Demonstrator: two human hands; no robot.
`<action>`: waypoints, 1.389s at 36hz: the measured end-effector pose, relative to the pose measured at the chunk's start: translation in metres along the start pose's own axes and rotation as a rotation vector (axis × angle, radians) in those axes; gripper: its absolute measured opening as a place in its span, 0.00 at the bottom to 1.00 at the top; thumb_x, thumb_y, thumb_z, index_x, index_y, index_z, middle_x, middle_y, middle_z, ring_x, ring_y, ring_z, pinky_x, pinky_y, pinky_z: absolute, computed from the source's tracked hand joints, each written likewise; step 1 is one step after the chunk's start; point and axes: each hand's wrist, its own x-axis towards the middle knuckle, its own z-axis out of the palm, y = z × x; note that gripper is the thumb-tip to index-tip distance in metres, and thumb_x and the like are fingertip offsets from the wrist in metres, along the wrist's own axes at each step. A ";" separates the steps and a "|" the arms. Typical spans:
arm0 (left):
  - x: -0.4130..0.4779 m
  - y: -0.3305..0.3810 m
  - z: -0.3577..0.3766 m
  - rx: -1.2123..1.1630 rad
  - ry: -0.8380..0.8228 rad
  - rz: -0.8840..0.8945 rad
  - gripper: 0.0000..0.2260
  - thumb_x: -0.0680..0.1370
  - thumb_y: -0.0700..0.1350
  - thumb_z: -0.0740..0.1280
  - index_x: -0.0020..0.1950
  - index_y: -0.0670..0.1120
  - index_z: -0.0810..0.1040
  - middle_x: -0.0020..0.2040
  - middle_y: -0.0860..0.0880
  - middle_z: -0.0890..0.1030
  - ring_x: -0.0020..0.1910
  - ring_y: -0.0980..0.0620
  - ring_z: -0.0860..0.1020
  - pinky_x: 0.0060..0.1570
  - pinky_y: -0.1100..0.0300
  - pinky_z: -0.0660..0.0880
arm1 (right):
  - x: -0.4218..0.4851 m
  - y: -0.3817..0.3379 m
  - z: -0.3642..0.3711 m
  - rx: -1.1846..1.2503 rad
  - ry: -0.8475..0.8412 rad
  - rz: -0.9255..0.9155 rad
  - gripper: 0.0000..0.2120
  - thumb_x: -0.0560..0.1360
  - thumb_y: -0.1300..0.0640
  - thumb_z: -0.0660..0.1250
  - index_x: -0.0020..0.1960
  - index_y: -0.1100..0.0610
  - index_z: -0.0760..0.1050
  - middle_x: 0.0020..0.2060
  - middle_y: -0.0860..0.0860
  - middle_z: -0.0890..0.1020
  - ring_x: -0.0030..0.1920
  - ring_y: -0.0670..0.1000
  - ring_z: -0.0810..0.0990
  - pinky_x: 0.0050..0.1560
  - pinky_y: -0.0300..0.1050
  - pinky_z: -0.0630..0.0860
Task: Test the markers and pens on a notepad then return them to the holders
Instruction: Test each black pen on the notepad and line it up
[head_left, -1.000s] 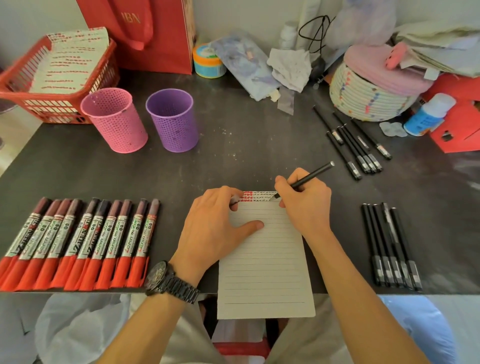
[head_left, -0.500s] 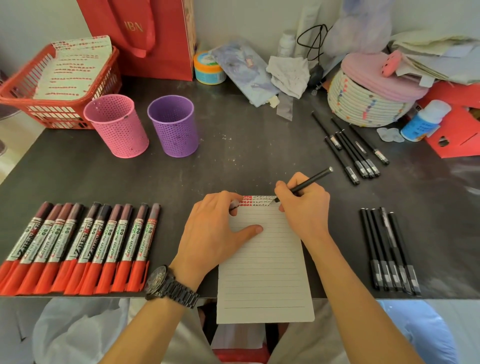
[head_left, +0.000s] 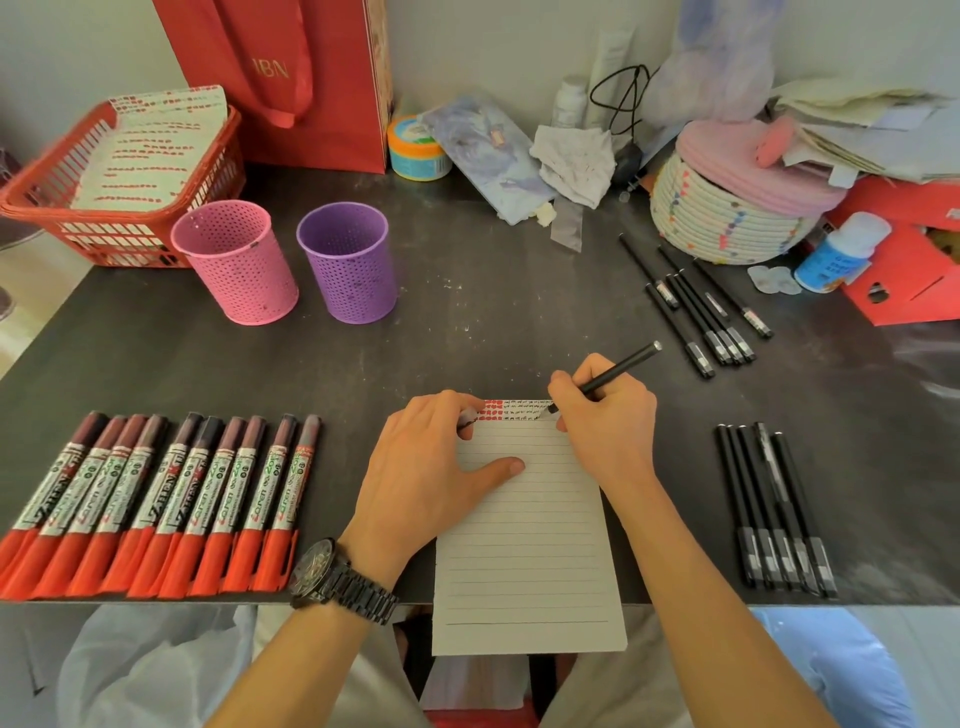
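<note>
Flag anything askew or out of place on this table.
The notepad overhangs the near edge of the table, with the left hand resting on it. The far black pens lie splayed, unlike the neat near row.
</note>
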 end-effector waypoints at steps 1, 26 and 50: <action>0.000 0.000 0.000 0.002 -0.003 -0.002 0.25 0.67 0.73 0.67 0.58 0.62 0.70 0.44 0.70 0.67 0.48 0.65 0.66 0.48 0.67 0.63 | 0.000 0.000 0.000 0.005 0.001 0.000 0.14 0.76 0.58 0.70 0.33 0.57 0.71 0.23 0.48 0.78 0.27 0.42 0.81 0.30 0.27 0.71; -0.006 0.006 -0.008 -0.054 0.048 0.041 0.13 0.76 0.68 0.58 0.53 0.61 0.68 0.46 0.66 0.70 0.51 0.65 0.70 0.46 0.71 0.66 | -0.024 -0.011 -0.026 0.594 -0.090 0.120 0.12 0.83 0.63 0.58 0.51 0.56 0.79 0.43 0.60 0.86 0.29 0.52 0.78 0.28 0.40 0.74; -0.007 0.008 -0.009 0.041 0.102 0.148 0.15 0.81 0.55 0.58 0.63 0.54 0.78 0.53 0.61 0.80 0.49 0.61 0.72 0.46 0.69 0.70 | -0.036 -0.010 -0.031 0.621 -0.131 0.087 0.07 0.71 0.53 0.70 0.43 0.54 0.84 0.34 0.59 0.84 0.27 0.48 0.77 0.28 0.36 0.73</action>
